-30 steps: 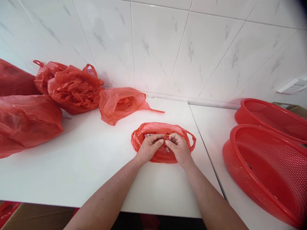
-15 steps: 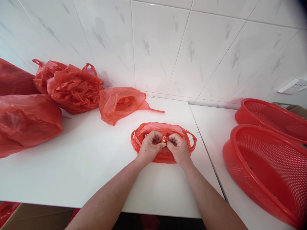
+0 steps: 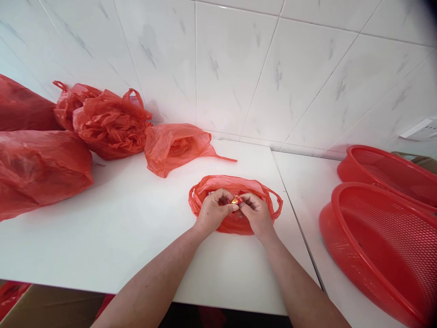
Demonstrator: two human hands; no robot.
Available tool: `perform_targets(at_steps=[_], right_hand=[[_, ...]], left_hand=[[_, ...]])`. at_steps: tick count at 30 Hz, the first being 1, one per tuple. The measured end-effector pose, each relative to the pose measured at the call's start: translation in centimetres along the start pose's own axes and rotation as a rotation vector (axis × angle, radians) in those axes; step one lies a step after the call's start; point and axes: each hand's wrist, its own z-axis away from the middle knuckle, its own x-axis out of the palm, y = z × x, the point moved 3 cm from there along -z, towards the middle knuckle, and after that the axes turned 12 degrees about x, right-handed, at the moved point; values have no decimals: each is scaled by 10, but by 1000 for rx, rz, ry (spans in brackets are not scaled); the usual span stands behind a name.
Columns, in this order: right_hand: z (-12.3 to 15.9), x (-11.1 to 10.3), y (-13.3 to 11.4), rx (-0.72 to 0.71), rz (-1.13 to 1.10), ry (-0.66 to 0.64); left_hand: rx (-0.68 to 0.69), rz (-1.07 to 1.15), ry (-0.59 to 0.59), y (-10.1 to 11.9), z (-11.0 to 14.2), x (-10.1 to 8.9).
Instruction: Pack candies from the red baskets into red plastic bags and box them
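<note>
Between my two hands is a small candy in a shiny red and gold wrapper [image 3: 236, 199]. My left hand [image 3: 215, 209] pinches it from one side with thumb and forefinger, and my right hand [image 3: 254, 212] pinches the other side. Both hands are over an open red plastic bag [image 3: 235, 227] that lies on the white table [image 3: 143, 237]. A printed label shows inside the bag, just left of my left fingers. My hands cover most of what else the bag holds.
Two red perforated plastic baskets [image 3: 336, 218] stand at the right. A crumpled red bag [image 3: 182, 146] lies behind the open one, and several fuller red bags [image 3: 44, 168] crowd the left. A tiled wall [image 3: 235, 68] closes the back; a cardboard box [image 3: 58, 305] is below the front edge.
My fingers have shifted on the candy, so more of its gold and red wrapper shows between them. The view has turned slightly. The bags and baskets stay in place.
</note>
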Motion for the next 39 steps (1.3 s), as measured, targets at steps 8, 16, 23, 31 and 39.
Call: perform_targets(at_steps=[8, 16, 23, 31, 39], right_hand=[[-1, -2, 3, 1, 5, -61], [1, 0, 1, -13, 82, 3], [1, -4, 1, -171, 299, 191], [2, 0, 2, -392, 525, 285], [4, 2, -2, -317, 392, 239]], left_hand=[[-20, 147, -20, 0, -3, -3], [18, 71, -66, 3, -2, -2], [252, -492, -50, 4, -1, -3], [369, -707, -127, 7, -2, -2], [290, -573, 57, 8, -2, -1]])
